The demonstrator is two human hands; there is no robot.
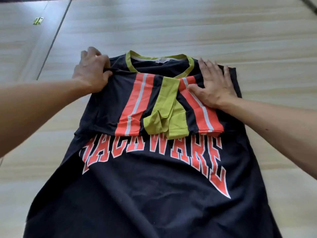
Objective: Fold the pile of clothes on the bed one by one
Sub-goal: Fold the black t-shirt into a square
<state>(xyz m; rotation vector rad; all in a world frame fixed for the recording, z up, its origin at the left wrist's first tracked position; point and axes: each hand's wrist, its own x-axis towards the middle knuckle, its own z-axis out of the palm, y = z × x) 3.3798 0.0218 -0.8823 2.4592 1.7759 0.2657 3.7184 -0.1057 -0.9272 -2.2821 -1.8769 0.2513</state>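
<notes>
While right hand [214,86] presses flat on folded sleeve [205,115], left hand [92,71] pinches shoulder of shirt [145,194]

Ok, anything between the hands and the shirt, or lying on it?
Nothing visible. The left hand grips the shirt at its shoulder; the right hand presses flat on a folded-in sleeve.

Head camera looks down, close over the shirt [154,194].

Bare left hand [92,73] and right hand [214,86], bare forearms [42,107], a small dark spot [266,129] on the right
</notes>
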